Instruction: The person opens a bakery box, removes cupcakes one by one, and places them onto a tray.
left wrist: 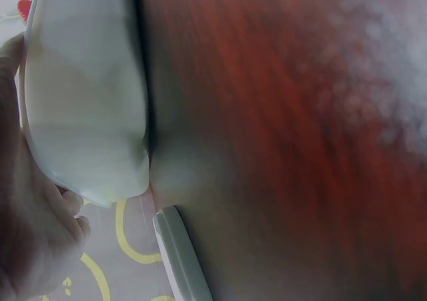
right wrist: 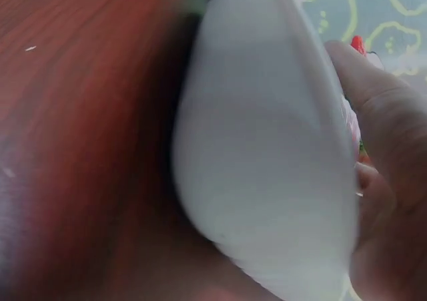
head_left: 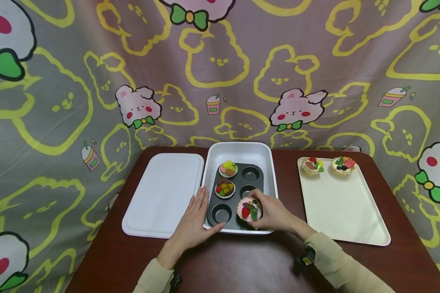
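Note:
My right hand (head_left: 273, 212) pinches a fruit tart (head_left: 248, 209) with pink cream, a strawberry and green fruit, at the near right of a dark muffin tin (head_left: 236, 221). That tin lies inside a white rectangular tray (head_left: 238, 145). Two more tarts, a yellow-topped one (head_left: 228, 169) and a mixed-fruit one (head_left: 225, 189), sit in the tin's left column. Fingers straight, my left hand (head_left: 193, 223) rests along the white tray's near left corner. In the right wrist view, the tray wall (right wrist: 267, 127) hides most of the held tart.
Left of the tray lies a flat white lid-like board (head_left: 165, 195). A cream tray (head_left: 341, 203) on the right carries a berry tart (head_left: 312, 167) and a strawberry tart (head_left: 342, 167) at its far end. Patterned cloth (head_left: 220, 57) hangs behind the brown table (head_left: 242, 264).

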`<state>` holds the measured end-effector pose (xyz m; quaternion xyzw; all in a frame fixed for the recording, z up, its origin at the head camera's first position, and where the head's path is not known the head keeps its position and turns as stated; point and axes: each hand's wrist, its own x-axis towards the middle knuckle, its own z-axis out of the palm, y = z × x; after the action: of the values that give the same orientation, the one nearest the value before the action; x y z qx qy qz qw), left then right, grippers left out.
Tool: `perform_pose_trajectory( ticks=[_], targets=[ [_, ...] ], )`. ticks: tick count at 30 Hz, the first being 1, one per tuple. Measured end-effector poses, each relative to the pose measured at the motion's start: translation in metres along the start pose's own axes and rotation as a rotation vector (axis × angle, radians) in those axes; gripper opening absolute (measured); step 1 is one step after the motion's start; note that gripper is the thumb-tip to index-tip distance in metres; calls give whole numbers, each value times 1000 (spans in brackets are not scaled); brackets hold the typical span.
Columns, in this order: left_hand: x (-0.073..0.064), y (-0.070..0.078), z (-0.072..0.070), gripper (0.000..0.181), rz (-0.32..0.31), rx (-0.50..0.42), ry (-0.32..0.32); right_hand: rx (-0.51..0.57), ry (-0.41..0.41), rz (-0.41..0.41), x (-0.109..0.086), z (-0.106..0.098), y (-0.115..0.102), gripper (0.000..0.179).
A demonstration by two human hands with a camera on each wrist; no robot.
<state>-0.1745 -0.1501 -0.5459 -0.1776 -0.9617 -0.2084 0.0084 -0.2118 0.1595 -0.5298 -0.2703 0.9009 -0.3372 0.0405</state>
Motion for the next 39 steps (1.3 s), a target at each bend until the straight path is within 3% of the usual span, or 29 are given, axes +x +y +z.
perform_pose_trajectory(
  ticks=[6,12,19,23,29,35,39],
  targets=[
    [1,1,2,121,3,-9,-9,295,2,23,0,-14,5,78],
    [0,1,3,122,-5,-9,-24,413,1,23,-3,-21,8,86],
    [-1,-1,3,121,-12,-9,-35,569,24,62,-10,-26,13,82],
    [0,-1,2,121,-4,-9,-21,628,68,93,-14,-31,16,78],
    [0,0,0,119,-4,-6,-15,674,132,72,-22,-41,23,74],
    [0,0,0,119,-13,-6,-27,675,189,65,-34,-54,32,72],
    [1,-1,0,119,-12,-1,-32,652,226,118,-44,-67,37,74]
  ],
)
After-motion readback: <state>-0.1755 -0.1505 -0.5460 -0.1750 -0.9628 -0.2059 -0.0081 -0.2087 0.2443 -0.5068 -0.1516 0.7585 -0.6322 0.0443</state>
